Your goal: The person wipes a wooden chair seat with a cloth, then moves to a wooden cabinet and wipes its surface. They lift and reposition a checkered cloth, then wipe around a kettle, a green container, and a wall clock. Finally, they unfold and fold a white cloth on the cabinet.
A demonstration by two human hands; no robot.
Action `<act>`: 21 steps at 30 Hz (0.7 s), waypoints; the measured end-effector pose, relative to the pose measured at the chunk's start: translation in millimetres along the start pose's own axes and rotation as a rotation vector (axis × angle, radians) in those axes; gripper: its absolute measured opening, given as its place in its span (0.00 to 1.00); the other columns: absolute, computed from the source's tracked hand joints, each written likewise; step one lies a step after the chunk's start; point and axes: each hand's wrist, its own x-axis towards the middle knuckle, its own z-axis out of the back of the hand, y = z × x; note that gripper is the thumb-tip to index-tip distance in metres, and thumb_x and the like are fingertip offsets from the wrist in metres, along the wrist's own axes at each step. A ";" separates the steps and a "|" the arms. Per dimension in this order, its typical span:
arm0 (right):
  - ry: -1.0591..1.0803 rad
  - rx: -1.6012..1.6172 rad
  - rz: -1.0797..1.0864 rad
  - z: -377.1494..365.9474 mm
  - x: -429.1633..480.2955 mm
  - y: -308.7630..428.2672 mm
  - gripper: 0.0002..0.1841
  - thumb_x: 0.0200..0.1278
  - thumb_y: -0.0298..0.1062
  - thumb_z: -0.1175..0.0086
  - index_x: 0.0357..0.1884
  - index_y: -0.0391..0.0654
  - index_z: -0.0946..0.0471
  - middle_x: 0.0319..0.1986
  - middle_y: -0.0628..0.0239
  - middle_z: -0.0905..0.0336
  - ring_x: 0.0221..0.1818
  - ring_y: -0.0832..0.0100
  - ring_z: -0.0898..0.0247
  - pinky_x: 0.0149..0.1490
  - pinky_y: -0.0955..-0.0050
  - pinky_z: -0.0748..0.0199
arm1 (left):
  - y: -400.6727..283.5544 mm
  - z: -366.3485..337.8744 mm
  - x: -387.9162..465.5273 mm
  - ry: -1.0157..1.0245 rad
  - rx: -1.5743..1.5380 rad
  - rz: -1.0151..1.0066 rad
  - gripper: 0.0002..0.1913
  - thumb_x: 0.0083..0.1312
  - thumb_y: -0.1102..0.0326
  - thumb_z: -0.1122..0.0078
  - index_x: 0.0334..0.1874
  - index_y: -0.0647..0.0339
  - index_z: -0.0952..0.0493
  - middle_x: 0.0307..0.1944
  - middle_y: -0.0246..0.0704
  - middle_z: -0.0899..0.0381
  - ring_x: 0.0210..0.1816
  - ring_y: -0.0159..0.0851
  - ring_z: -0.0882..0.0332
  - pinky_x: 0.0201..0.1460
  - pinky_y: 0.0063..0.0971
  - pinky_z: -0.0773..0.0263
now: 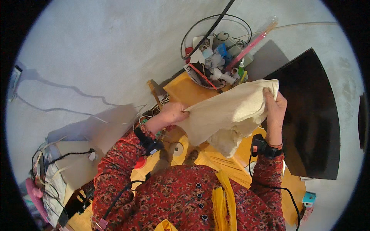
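Observation:
A cream-coloured cloth hangs stretched between my two hands in front of my body. My left hand pinches its left corner, with the fingers closed on the edge. Higher up on the right, my right hand grips the other end, thumb on top of the fabric. The cloth's lower part hangs in loose, crumpled folds below the right side. Whether it is a flat piece or a sewn item, I cannot tell.
A television with a dark screen stands at the right. Behind the cloth, a basket full of small items and plastic sits on a wooden table. Cables and a pink item are at the lower left. A light wall rises behind.

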 end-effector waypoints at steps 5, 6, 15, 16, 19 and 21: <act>0.027 -0.026 0.007 41.1 8.4 -8.6 0.11 0.65 0.34 0.42 0.40 0.35 0.19 0.31 0.73 0.20 0.34 0.82 0.30 0.41 0.79 0.30 | -6.1 24.6 -8.3 -0.285 0.246 -0.171 0.09 0.59 0.63 0.46 0.37 0.59 0.22 0.36 0.42 0.21 0.40 0.52 0.22 0.39 0.43 0.27; 0.047 -0.058 0.019 51.4 6.2 -11.5 0.11 0.64 0.34 0.42 0.40 0.35 0.19 0.31 0.72 0.20 0.34 0.82 0.29 0.41 0.79 0.30 | -8.9 28.2 -11.8 -0.289 0.282 -0.162 0.10 0.60 0.64 0.47 0.38 0.59 0.21 0.38 0.43 0.21 0.40 0.51 0.22 0.40 0.44 0.27; 0.423 -0.588 0.256 119.1 -26.8 -9.9 0.06 0.49 0.29 0.38 0.29 0.40 0.21 0.23 0.55 0.29 0.27 0.53 0.29 0.32 0.66 0.33 | -51.6 47.0 -23.6 -0.379 -0.945 0.188 0.13 0.67 0.68 0.51 0.50 0.60 0.22 0.22 0.35 0.20 0.22 0.38 0.20 0.20 0.31 0.30; 0.420 -0.585 0.243 125.7 -32.5 -9.8 0.06 0.52 0.28 0.38 0.28 0.37 0.22 0.22 0.57 0.27 0.25 0.57 0.27 0.31 0.66 0.33 | -59.4 54.5 -20.6 -0.325 -1.189 0.067 0.14 0.70 0.68 0.52 0.53 0.66 0.25 0.23 0.31 0.21 0.22 0.29 0.20 0.19 0.22 0.29; 0.413 -0.207 -0.031 142.0 -45.0 -19.6 0.08 0.54 0.30 0.37 0.28 0.35 0.22 0.22 0.58 0.22 0.23 0.61 0.25 0.30 0.67 0.31 | -93.1 68.2 -16.3 -0.404 -1.370 -0.223 0.15 0.71 0.67 0.53 0.55 0.68 0.27 0.29 0.34 0.19 0.25 0.31 0.19 0.24 0.22 0.23; 0.442 -0.066 0.065 152.9 -42.8 -32.0 0.12 0.52 0.35 0.33 0.27 0.35 0.20 0.22 0.59 0.19 0.23 0.62 0.22 0.30 0.69 0.27 | -111.3 79.6 -29.1 -0.494 -1.257 -0.366 0.18 0.71 0.60 0.51 0.57 0.63 0.29 0.51 0.39 0.24 0.48 0.38 0.21 0.46 0.34 0.21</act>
